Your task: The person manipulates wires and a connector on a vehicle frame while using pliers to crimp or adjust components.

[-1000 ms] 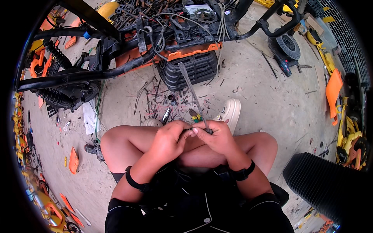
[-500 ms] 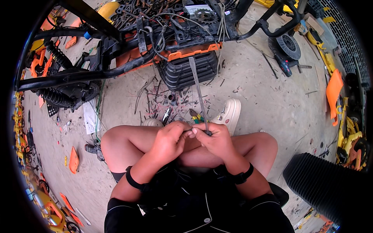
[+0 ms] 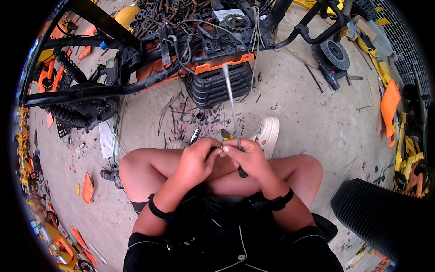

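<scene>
My right hand is closed on a long screwdriver. Its thin metal shaft points away from me, and the dark handle sticks out below the palm. Thumb and finger of that hand also meet the fingertips of my left hand. Between them is a small dark piece, too small and covered to name. My left hand is closed in a pinch on it. Both hands are above my crossed legs. Just beyond them on the floor lie pliers with yellow-green handles, partly hidden, and a shiny metal cylinder.
A black tubular frame stands ahead, with cables, a chainring and heaped metal parts. Black scraps litter the concrete before it. One power drill lies far right, another by my left knee. A ribbed black object is near right.
The screwdriver has shifted in my right hand: its handle now shows lower, below the palm, and its shaft has turned slightly. My fingertips still meet around the small piece.
</scene>
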Demonstrator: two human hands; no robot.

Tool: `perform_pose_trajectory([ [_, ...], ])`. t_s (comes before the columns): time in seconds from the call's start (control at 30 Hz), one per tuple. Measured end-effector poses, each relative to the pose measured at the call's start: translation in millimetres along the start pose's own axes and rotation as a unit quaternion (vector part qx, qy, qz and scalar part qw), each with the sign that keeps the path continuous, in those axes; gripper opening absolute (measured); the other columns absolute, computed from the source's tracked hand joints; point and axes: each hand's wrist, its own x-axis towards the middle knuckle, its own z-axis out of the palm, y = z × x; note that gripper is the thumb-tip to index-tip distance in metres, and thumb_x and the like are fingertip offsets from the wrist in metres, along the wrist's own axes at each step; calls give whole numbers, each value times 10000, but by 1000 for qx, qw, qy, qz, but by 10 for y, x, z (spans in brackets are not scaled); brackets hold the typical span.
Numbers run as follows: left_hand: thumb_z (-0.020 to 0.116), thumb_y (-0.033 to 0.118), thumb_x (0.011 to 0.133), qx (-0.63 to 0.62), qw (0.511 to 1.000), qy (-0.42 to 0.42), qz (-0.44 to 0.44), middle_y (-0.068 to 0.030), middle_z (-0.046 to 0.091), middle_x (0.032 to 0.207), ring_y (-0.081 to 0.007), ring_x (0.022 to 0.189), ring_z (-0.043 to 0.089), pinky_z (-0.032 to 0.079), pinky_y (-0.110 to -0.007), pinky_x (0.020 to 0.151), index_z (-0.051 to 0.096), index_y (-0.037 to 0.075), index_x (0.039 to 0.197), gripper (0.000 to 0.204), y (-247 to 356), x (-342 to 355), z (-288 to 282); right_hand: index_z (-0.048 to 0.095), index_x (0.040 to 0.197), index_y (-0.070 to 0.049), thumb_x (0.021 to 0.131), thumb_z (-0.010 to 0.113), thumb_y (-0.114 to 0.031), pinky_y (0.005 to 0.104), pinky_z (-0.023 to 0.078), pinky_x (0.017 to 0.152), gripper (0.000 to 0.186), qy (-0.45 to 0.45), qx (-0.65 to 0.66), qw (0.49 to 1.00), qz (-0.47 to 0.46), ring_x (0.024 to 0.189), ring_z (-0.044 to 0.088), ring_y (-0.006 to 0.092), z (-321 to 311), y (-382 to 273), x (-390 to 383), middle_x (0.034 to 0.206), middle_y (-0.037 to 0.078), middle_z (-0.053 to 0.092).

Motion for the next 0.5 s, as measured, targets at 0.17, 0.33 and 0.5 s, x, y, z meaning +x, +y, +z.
perform_pose_trajectory([
  [0.17, 695, 6, 920, -213, 968, 52, -121, -111, 713, 992, -185, 898, 692, 546, -299, 796, 648, -25, 1050, 142, -101, -15, -2, 655, 1179, -24, 1083, 480, -318, 192, 428, 594, 356, 37, -39, 997, -57, 666, 520, 32, -187, -132, -3, 830, 4, 651],
  [0.33, 664, -15, 947, -360, 924, 75, -109, -83, 702, 1035, -155, 960, 675, 532, -282, 874, 651, -39, 1099, 155, -218, -5, -108, 619, 1211, -21, 1085, 484, -222, 232, 463, 664, 272, -6, -127, 988, -92, 703, 500, 68, -221, -105, -135, 851, 21, 627],
  [0.5, 664, -2, 953, -382, 915, 88, -99, -84, 705, 1031, -148, 957, 674, 526, -277, 872, 655, -28, 1102, 152, -229, 4, -163, 625, 1201, -22, 1074, 510, -193, 230, 457, 695, 242, -4, -73, 994, -83, 742, 529, 69, -206, -68, -97, 828, 6, 616],
])
